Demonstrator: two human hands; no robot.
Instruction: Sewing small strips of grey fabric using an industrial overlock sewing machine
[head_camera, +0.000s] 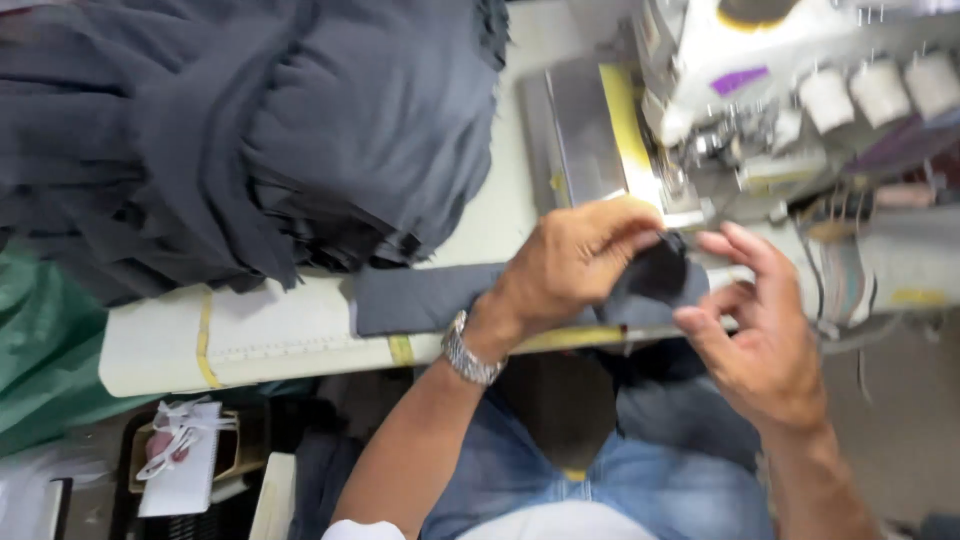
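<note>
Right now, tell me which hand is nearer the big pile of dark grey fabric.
Left. The left hand sits just right of the pile, pinching a small dark fabric piece; the right hand lies farther right.

dark grey fabric piece (655, 275); bunched; at table edge; beside sewing machine (740, 90)

Two hands are at work: one left hand (575, 262) and one right hand (762, 335). One watch (468, 352) sits on the left wrist. There is one sewing machine (740, 90), and three thread cones (880, 92) stand in a row beside it. One dark fabric piece (430, 298) lies flat on the one surface (290, 335). One big heap of dark fabric (250, 130) sits farther back; its layers are too many and too blurred to count. One green sheet (40, 340) hangs at the side.
</note>
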